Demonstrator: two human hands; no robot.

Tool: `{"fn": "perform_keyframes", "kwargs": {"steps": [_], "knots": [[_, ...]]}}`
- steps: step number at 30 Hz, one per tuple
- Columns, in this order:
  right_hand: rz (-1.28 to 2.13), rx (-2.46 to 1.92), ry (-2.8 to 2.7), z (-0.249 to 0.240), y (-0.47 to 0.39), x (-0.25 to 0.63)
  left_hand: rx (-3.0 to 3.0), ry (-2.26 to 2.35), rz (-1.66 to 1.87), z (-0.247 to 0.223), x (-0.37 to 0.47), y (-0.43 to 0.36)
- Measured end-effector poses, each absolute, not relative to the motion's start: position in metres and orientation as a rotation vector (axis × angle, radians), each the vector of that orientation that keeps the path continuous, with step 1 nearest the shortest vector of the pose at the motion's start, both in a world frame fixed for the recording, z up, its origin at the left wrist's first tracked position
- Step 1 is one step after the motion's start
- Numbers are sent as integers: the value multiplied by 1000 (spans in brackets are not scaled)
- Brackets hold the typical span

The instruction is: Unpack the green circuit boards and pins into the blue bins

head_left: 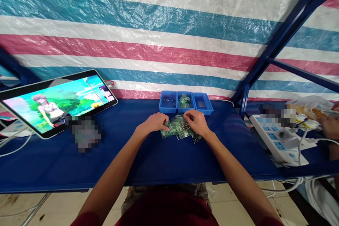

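Observation:
A loose pile of small clear green-tinted packets (pixel 173 127) lies on the blue table with many thin metal pieces (pixel 186 132), perhaps screws or pins, mixed in. At the pile's left edge is my left hand (pixel 155 123), its fingers curved and the thumb apart from them. My right hand (pixel 198 123) reaches over the right side, thumb and fingertips pinched together; what they hold, if anything, is too small to make out. Just behind stand three joined blue trays: the left tray (pixel 167 110) with a few metal pieces, the middle tray (pixel 186 108) with green packets, and the right tray (pixel 208 112) with a small flat piece.
A tablet (pixel 106 110) playing a cartoon leans at the left, beside a blurred-out item (pixel 86 134). To the right are a white power strip (pixel 274 141) with cables, a plastic bag (pixel 308 107) and another person's hand (pixel 331 127). Blue metal posts (pixel 265 56) frame a striped sheet.

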State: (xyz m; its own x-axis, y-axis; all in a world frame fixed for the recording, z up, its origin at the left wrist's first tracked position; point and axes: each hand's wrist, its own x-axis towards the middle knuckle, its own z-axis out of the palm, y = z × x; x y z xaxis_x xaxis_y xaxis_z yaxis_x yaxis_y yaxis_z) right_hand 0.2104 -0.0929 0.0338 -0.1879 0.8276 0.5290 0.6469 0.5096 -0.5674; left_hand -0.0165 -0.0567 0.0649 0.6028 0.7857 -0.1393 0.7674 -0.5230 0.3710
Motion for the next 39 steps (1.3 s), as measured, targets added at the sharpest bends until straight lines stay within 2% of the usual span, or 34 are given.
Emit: {"fn": "perform_keyframes", "kwargs": {"steps": [5,8,16,24,31,39], "knots": [[297,-1207,-1870,39,-96,209,2272,1016,382,79,-16,-48],[430,-1186,-1817,41,-97,208,2193,953,615,85,0,-50],[783,-1086,-1557,35,-93,210,1994,940,1006,53,33,-65],[755,-1041,-1360,44,-97,209,1682,800,1073,47,34,-71],[706,-952,-1546,44,-99,211,1321,645,1063,48,31,-69],[540,-1145,-1536,38,-96,208,1842,874,1052,52,26,-68]]}}
